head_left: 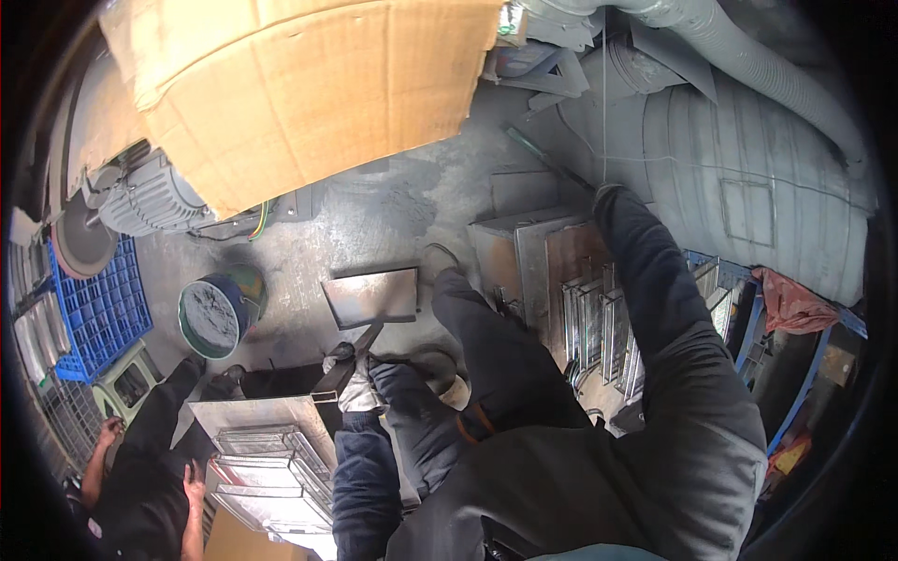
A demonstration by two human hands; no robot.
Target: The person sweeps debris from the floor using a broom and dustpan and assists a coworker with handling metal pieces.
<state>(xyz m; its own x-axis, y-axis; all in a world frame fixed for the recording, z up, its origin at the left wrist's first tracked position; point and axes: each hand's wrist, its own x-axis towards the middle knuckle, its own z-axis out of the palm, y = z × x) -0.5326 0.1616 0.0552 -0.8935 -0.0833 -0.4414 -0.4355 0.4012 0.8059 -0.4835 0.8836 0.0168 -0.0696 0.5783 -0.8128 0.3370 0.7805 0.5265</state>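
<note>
A gloved left hand (358,388) has its fingers closed round a stiff, likely heavy metal tray (372,297) by its near edge above the floor; the right hand's grip cannot be told.
</note>
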